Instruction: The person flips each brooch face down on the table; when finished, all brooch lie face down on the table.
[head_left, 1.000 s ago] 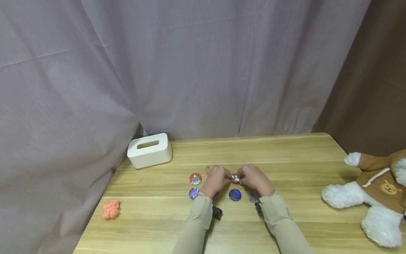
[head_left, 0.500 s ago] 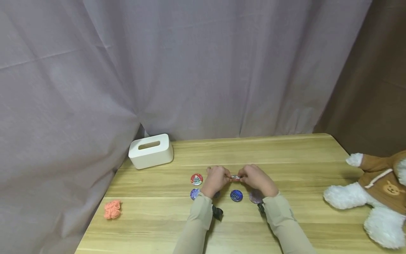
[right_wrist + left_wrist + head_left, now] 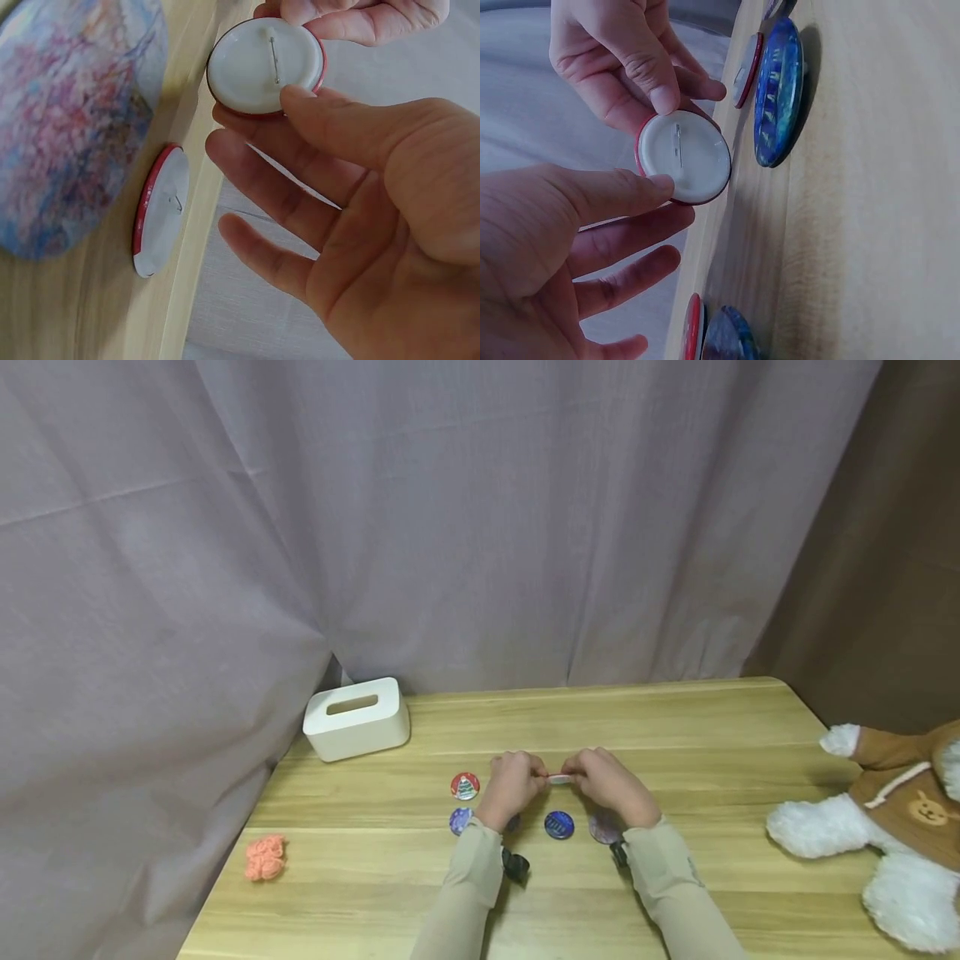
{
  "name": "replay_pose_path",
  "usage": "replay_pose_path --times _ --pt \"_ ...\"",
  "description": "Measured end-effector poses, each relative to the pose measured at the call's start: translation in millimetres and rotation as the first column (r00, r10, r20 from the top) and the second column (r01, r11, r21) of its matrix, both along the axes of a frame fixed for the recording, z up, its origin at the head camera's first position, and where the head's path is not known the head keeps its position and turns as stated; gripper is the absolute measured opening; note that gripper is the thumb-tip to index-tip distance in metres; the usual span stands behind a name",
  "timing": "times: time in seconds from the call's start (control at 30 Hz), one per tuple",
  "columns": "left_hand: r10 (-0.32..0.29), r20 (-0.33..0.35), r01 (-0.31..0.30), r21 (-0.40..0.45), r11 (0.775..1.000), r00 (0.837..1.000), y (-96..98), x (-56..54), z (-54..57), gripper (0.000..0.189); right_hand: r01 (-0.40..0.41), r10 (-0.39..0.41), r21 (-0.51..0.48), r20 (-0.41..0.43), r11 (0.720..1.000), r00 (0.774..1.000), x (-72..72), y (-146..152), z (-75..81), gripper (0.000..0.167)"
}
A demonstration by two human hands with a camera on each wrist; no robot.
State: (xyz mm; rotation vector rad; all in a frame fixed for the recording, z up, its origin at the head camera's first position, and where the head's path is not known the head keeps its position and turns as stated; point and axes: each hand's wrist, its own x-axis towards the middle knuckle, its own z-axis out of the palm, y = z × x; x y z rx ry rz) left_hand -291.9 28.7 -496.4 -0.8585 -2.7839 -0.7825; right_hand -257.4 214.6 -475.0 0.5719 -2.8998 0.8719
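Both hands pinch one round button badge (image 3: 559, 779) by opposite edges, above the table. In the left wrist view the white back and metal pin of this badge (image 3: 686, 157) show, with a red rim. My left hand (image 3: 512, 789) grips its left edge between thumb and index finger, the other fingers spread. My right hand (image 3: 613, 785) pinches the right edge likewise. Below lie a dark blue badge (image 3: 558, 825) and a pinkish-purple badge (image 3: 603, 828), partly under the right wrist. Another red-rimmed badge (image 3: 161, 210) shows its white pin back in the right wrist view.
Left of the hands lie a red badge with a tree (image 3: 465, 786) and a purple-blue badge (image 3: 461, 820). A white tissue box (image 3: 356, 727) stands at the back left. Coral knitted piece (image 3: 265, 857) lies front left; a plush toy (image 3: 892, 810) sits at right.
The badge between the hands has tilted from showing its printed face to nearly edge-on in the head view. Both hands have stayed in about the same place.
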Motion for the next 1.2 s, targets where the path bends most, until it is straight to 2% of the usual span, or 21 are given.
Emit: replay_pose_path --times 0.27,0.53,0.83,1.2 --pt "0.005 -0.006 -0.005 0.033 0.999 1.000 -0.8 -0.6 0.4 0.006 -0.010 0.010 -0.016 -0.012 1.000 1.000 -0.9 -3 0.7 0.016" --pt "0.014 -0.026 -0.014 0.031 0.999 1.000 2.3 -2.3 -7.2 0.005 0.014 -0.014 -0.014 0.011 1.000 1.000 -3.8 -7 -6.8 0.017" --pt "0.018 -0.063 -0.018 0.003 1.000 0.998 5.3 0.0 -8.2 0.011 0.042 -0.044 -0.025 -0.071 0.999 0.997 -2.8 -8 -14.9 0.032" --pt "0.035 -0.045 -0.035 0.015 0.999 0.998 6.7 -1.3 -11.7 0.015 0.033 -0.036 -0.065 -0.038 0.997 0.999 -4.8 -7 -18.1 0.034"
